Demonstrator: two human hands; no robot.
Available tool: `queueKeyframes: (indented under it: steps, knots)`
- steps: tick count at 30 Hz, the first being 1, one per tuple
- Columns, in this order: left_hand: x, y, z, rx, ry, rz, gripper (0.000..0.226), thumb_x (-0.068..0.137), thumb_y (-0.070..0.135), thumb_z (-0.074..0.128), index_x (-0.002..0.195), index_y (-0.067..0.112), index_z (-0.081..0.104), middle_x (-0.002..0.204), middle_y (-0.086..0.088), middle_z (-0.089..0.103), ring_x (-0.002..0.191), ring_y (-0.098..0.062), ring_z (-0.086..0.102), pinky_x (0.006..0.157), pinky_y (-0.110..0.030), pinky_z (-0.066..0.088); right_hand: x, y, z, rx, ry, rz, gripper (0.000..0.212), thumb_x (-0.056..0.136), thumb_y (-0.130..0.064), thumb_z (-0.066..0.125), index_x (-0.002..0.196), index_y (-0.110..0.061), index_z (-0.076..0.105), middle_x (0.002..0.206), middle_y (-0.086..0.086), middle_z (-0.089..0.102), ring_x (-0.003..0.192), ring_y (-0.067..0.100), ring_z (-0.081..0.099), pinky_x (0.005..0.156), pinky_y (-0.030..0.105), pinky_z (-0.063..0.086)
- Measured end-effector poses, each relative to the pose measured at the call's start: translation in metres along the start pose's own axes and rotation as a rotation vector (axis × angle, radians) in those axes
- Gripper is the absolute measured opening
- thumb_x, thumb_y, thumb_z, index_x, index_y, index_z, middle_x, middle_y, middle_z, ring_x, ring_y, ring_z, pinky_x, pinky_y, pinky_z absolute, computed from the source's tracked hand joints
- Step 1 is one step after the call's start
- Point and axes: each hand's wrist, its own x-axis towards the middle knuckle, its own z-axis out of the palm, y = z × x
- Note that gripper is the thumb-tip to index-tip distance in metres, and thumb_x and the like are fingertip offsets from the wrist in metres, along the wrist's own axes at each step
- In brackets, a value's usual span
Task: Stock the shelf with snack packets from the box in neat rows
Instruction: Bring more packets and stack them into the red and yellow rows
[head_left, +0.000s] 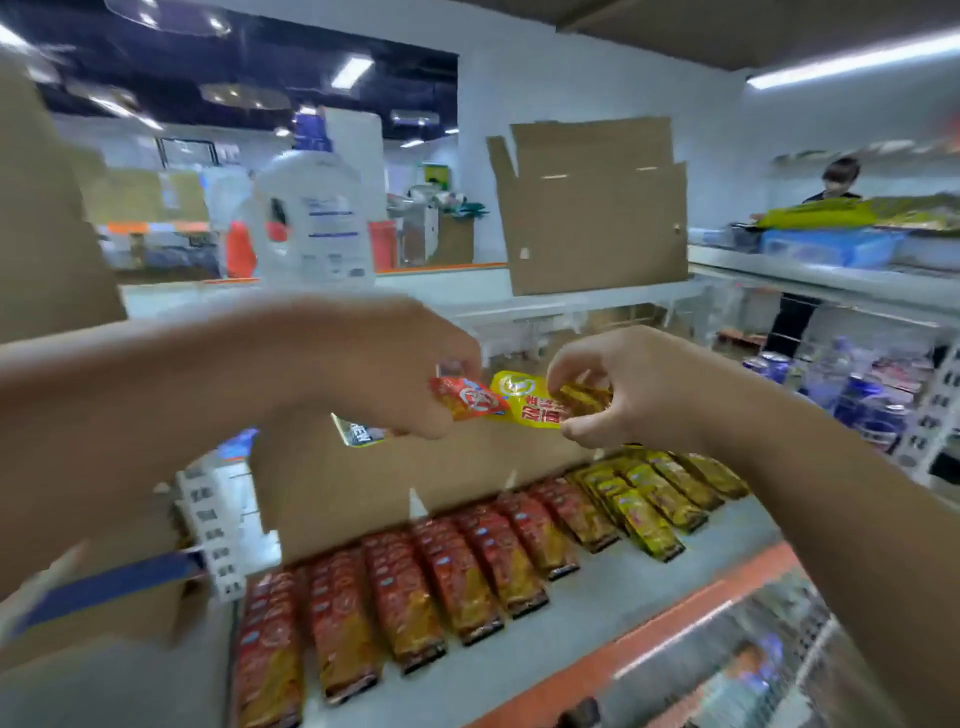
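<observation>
Aloft, left hand (395, 374): fingers curled, pinching a crinkled red-orange foil snack packet (470, 397) by one end; a second packet with blue-and-white print (358, 434) pokes out under the palm.
Right hand (623, 395): thumb and fingers curled, pinching a bright yellow foil packet with red lettering (535, 402); a darker gold packet (587, 397) sits in the same grip.
Held packets: red-orange overlaps the yellow one's edge; both in the air above the shelf, between the hands.
Grey shelf with orange front lip (597, 603): below the hands.
Red-and-gold packet rows (441, 582): lying overlapped, left and middle of shelf.
Yellow-gold packet rows (654, 499): right end, just beside the red ones.
Brown cardboard sheet (363, 483): upright behind the rows.
Brown cardboard box with blue strip (145, 618): lower left, blurred.
Background: white plastic bottle (311, 223); flattened brown carton (592, 208).
</observation>
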Motion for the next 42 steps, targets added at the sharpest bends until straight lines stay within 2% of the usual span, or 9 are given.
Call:
queueKeyframes:
  steps: [5,10,14,17,21,26,31,36,42]
  knots:
    - [0.076,0.104,0.007,-0.081,0.041,0.092,0.038,0.083,0.042,0.070,0.119,0.044,0.058,0.096,0.016,0.061,0.085,-0.006,0.060,0.069,-0.025,0.042,-0.043,0.121,-0.007,-0.034,-0.020,0.112,0.034,0.077,-0.051,0.075,0.108,-0.040,0.066,0.100,-0.014,0.066,0.096,0.011,0.063,0.084,0.039,0.055]
    - [0.114,0.162,0.044,-0.151,0.057,0.040,0.042,0.078,0.045,0.071,0.118,0.044,0.059,0.079,0.016,0.057,0.068,-0.002,0.056,0.059,-0.024,0.045,-0.072,0.207,0.015,0.045,-0.038,0.218,0.029,0.078,-0.048,0.074,0.104,-0.040,0.064,0.095,-0.015,0.064,0.087,0.008,0.062,0.081,0.038,0.056]
    - [0.137,0.186,0.095,-0.317,0.130,0.003,0.040,0.073,0.044,0.072,0.111,0.046,0.059,0.085,0.015,0.062,0.076,-0.003,0.059,0.065,-0.026,0.053,-0.085,0.253,0.045,0.125,-0.025,0.304,0.028,0.080,-0.043,0.076,0.102,-0.035,0.063,0.091,-0.012,0.063,0.080,0.006,0.061,0.074,0.032,0.054]
    - [0.154,0.201,0.139,-0.431,0.201,-0.071,0.034,0.074,0.042,0.074,0.105,0.044,0.061,0.084,0.016,0.061,0.077,-0.005,0.058,0.063,-0.017,0.045,-0.089,0.281,0.073,0.189,-0.004,0.325,0.028,0.079,-0.044,0.076,0.101,-0.035,0.062,0.088,-0.014,0.061,0.076,0.003,0.059,0.071,0.033,0.054]
    - [0.184,0.222,0.197,-0.555,0.279,-0.114,0.018,0.070,0.046,0.060,0.086,0.041,0.052,0.079,0.016,0.055,0.074,-0.011,0.051,0.063,-0.028,0.040,-0.081,0.314,0.105,0.212,-0.008,0.336,0.031,0.081,-0.043,0.076,0.108,-0.037,0.060,0.099,-0.017,0.056,0.087,0.003,0.057,0.077,0.029,0.053]
    - [0.221,0.237,0.258,-0.685,0.328,-0.268,0.033,0.075,0.035,0.073,0.107,0.031,0.067,0.100,0.012,0.066,0.094,-0.015,0.060,0.078,-0.035,0.053,-0.052,0.356,0.146,0.248,0.024,0.337,0.034,0.078,-0.042,0.076,0.107,-0.037,0.060,0.096,-0.023,0.053,0.085,0.000,0.054,0.070,0.018,0.041]
    - [0.245,0.243,0.300,-0.775,0.426,-0.384,0.054,0.072,0.030,0.087,0.122,0.032,0.069,0.112,0.016,0.061,0.103,-0.011,0.055,0.080,-0.020,0.040,-0.032,0.389,0.182,0.314,0.013,0.395,0.035,0.080,-0.042,0.077,0.109,-0.039,0.058,0.102,-0.025,0.057,0.092,-0.013,0.054,0.073,0.008,0.038]
    - [0.256,0.248,0.333,-0.826,0.444,-0.430,0.050,0.076,0.039,0.078,0.124,0.029,0.066,0.120,0.010,0.062,0.108,-0.009,0.052,0.091,-0.012,0.036,-0.014,0.417,0.217,0.334,0.025,0.511,0.035,0.081,-0.042,0.076,0.112,-0.037,0.060,0.095,-0.020,0.061,0.083,-0.009,0.056,0.064,0.010,0.038]
    - [0.255,0.262,0.371,-0.741,0.515,-0.421,0.051,0.077,0.042,0.072,0.122,0.019,0.069,0.123,0.000,0.065,0.110,-0.022,0.060,0.090,-0.033,0.050,0.013,0.452,0.249,0.366,0.044,0.598,0.044,0.078,-0.037,0.077,0.120,-0.029,0.064,0.103,-0.005,0.066,0.091,0.015,0.062,0.073,0.032,0.050]
